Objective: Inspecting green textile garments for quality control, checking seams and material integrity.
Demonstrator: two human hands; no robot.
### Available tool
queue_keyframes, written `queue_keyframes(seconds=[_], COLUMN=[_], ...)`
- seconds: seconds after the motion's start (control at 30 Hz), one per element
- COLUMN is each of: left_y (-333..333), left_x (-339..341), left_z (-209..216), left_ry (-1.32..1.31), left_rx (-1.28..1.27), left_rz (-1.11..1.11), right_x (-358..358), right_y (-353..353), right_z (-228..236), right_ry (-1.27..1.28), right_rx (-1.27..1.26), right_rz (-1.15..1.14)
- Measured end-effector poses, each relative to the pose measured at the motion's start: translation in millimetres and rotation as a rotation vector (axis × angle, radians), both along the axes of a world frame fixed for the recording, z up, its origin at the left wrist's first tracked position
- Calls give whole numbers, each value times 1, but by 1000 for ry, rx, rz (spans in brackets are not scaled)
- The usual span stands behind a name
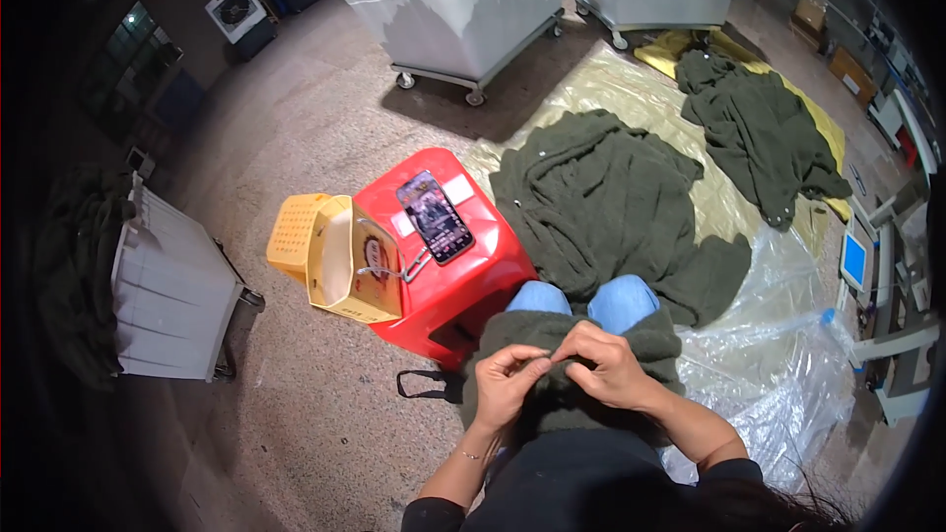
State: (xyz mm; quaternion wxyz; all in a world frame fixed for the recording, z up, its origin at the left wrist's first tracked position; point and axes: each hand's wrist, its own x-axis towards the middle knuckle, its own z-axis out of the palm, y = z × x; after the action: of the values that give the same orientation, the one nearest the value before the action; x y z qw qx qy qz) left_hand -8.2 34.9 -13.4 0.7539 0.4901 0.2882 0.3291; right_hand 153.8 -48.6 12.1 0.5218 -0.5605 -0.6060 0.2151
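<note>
A dark green fleece garment (652,347) lies bunched over my lap, below my jean-covered knees. Just above it, my left hand (503,389) and my right hand (613,366) meet with their fingertips almost touching. Thumb and forefinger are pinched together on each hand. Whatever sits between the fingertips is too small to make out. In front of my knees, a pile of dark green fleece garments (601,202) rests on clear plastic sheeting (749,365).
To my left stands a red stool (473,281) bearing a phone (435,217) with a lit screen and a yellow paper bag (340,261). Wheeled grey bins (463,15) stand ahead; a white bin (172,286) is at far left. More green garments (759,133) lie ahead right.
</note>
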Motion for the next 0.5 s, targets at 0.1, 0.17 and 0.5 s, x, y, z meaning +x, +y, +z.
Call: queue_keyframes(seconds=[0.1,0.17,0.5], left_y=[4,7,-11], left_x=[-9,-12,-3], left_z=[0,2,2], left_ry=[121,161,245], left_rx=[170,282,438], left_rz=[-153,-243,16], right_x=[16,26,-3], right_y=[5,4,-10], right_z=[11,15,2], right_ry=[89,-19,-35], right_rx=[-266,-474,-242], right_rz=[191,394,157])
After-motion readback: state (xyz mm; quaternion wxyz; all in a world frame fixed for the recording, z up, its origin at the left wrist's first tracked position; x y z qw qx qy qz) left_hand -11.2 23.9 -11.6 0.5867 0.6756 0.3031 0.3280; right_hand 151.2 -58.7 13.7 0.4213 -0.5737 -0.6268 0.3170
